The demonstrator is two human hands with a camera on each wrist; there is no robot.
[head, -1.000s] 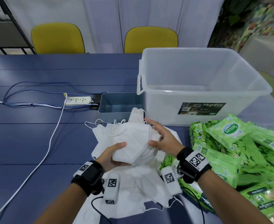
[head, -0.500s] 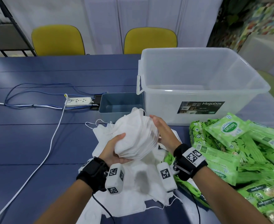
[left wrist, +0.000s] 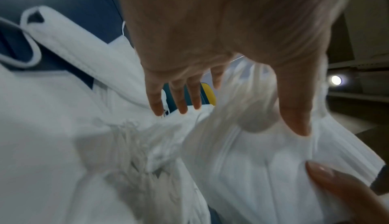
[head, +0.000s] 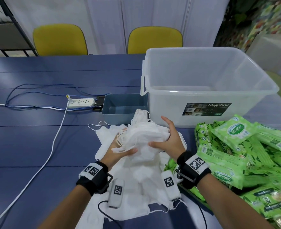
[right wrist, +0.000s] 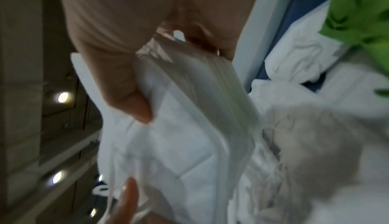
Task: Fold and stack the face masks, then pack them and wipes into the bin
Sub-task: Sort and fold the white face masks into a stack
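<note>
Since half a second ago, the bundle of masks [head: 143, 138] has tipped from upright to lying flatter between the hands, held above the loose masks [head: 136, 187] spread on the blue table [head: 29, 146]. Left hand [head: 120, 149] cradles it from below with the thumb clamped over the near edge, ear loops spilling by its fingers; right hand [head: 171, 142] grips the other end, thumb on top. To do this well, I'd square the edges by tapping the bundle lightly on the table, tuck the loops in, and keep both thumbs pressing so the layers don't fan out, as the wrist views suggest they may. Beyond stands the clear bin [head: 202, 90], labelled "Megabox", with nothing visible inside. Green wipes packs [head: 235, 156] read "Sanicare". A small grey box [head: 123, 104] sits beside the bin.
</note>
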